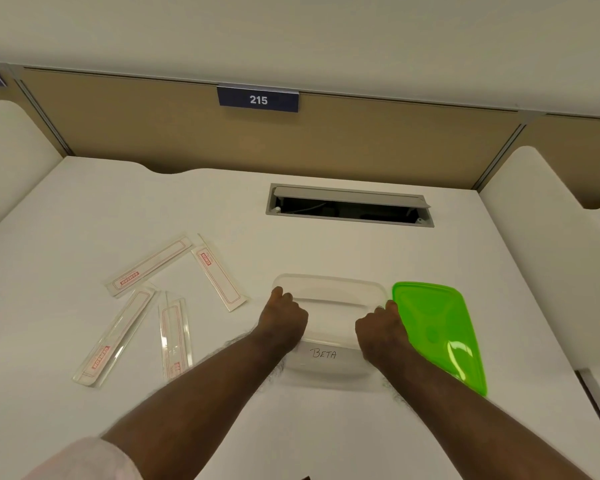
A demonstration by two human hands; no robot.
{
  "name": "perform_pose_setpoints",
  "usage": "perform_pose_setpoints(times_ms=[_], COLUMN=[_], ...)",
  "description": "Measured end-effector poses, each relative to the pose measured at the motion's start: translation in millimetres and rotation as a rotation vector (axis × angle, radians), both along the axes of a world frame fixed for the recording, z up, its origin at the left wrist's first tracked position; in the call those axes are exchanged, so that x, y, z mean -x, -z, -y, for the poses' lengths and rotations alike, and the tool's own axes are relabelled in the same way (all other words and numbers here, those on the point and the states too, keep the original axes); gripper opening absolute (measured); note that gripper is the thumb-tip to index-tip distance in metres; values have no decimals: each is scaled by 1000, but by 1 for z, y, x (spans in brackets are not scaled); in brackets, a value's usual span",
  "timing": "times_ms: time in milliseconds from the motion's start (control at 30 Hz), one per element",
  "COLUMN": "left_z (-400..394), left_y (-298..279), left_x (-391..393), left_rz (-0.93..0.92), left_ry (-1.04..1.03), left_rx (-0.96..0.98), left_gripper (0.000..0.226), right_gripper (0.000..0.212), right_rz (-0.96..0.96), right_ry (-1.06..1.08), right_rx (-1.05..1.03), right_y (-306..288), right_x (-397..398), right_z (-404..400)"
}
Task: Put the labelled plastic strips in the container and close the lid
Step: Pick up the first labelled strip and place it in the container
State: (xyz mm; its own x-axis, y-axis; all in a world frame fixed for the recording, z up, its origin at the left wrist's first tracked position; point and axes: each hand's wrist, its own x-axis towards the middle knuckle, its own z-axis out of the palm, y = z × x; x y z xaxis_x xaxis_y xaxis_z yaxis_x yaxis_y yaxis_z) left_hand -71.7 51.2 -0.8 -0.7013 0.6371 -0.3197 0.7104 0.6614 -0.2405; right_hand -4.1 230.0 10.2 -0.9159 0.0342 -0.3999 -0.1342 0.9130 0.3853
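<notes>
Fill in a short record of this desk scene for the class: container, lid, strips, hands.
container: clear tub marked BETA, open, no strips visible inside
lid: green lid lies flat on the desk, at the tub's right
strips: four labelled strips loose on the desk, left of the tub
left hand: closed on the tub's left side
right hand: closed on the tub's right side

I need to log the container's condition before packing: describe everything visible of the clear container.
The clear container is a shallow rectangular tub with rounded corners, seemingly translucent plastic. It stands upright and open on the white table, apparently empty. Its near wall bears the handwritten word "BETA". The left hand grips its left edge and the right hand its right edge. The green lid lies off it, right alongside; whether they touch is unclear. The labelled strips lie apart to its left.
</notes>
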Motion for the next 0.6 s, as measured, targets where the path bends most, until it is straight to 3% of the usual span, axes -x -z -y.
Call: perform_pose_setpoints(times_ms=[167, 233, 300, 433, 600], left_z=[2, 4, 8, 28, 79], left_y=[2, 1, -5, -20, -24], left_x=[-1, -1, -1, -8, -15], left_rz=[35, 29, 9, -97, -254], left_ry=[-16, -24, -38, -126, -439], left_rx=[17, -42, -161, -570, -831], left_gripper=[12, 26, 37, 29, 28], right_gripper=[20, 24, 33, 40, 33], right_rz=[29, 21, -23, -168, -366], right_ry=[-9, 2, 22, 44, -22], right_rx=[-9, -4, 33, 188, 481], right_y=[-1, -5, -10, -26, -42], right_x=[1, 3, 5, 15, 24], right_z=[0, -1, 0, 9, 48])
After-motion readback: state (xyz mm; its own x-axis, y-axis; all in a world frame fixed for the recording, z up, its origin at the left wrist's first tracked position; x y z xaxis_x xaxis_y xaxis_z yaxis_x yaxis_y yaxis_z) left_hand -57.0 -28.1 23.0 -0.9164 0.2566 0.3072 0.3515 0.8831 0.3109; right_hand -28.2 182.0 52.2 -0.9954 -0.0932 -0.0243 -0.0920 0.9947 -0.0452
